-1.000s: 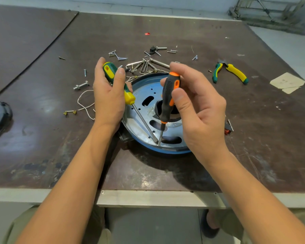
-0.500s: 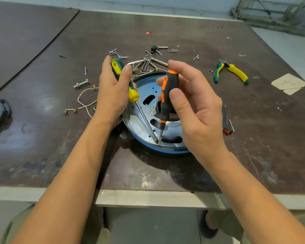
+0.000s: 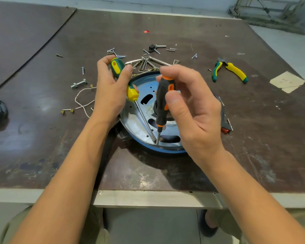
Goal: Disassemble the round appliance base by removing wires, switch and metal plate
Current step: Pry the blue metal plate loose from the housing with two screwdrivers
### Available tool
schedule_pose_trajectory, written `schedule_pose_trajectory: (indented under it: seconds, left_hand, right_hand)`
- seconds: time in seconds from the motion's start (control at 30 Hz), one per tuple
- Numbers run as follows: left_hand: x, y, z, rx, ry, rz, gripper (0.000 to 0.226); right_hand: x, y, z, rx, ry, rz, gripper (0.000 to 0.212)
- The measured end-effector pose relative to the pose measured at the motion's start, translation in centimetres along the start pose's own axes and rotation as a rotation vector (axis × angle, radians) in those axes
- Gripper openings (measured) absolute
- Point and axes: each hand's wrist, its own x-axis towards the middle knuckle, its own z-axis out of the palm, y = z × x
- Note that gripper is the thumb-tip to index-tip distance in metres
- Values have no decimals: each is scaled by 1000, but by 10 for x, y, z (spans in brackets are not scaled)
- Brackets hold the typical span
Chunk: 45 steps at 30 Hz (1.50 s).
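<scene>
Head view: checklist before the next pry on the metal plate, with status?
1. Left hand grips green-and-yellow screwdriver: ok.
2. Right hand grips black-and-orange screwdriver: ok.
3. Both tips meet at the near edge of the silver perforated metal plate: ok.
4. Tips seated under the plate edge: cannot tell.
5. Round blue appliance base held down: not ok, both hands are on tools.
6. Remaining plate screws out: cannot tell.

Two screwdrivers (image 3: pixel 163 101) in hands, tips on round base (image 3: pixel 139 124)
</scene>
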Motion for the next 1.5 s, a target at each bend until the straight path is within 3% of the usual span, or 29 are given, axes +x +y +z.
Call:
schedule_pose_trajectory:
  seconds: [0.3, 0.57, 0.73, 0.87, 1.0, 1.5]
  left_hand:
    - [-2, 1, 1, 44, 49, -17, 41]
    - [-4, 3, 1, 122, 42, -19, 60]
    - [-4, 2, 2, 123, 50, -8, 61]
    - [-6, 4, 2, 142, 56, -6, 59]
    - [-9, 6, 3, 125, 43, -15, 58]
    - [-8, 7, 3, 204, 27, 20, 60]
  right_hand:
    - [-1, 3, -1, 7, 58, 66, 35]
    - [1, 3, -1, -45, 89, 27, 35]
    - [2, 3, -1, 31, 26, 68, 33]
    - [3, 4, -1, -48, 71, 47, 38]
    - [2, 6, -1, 41, 75, 117, 40]
    - [3, 2, 1, 43, 61, 81, 33]
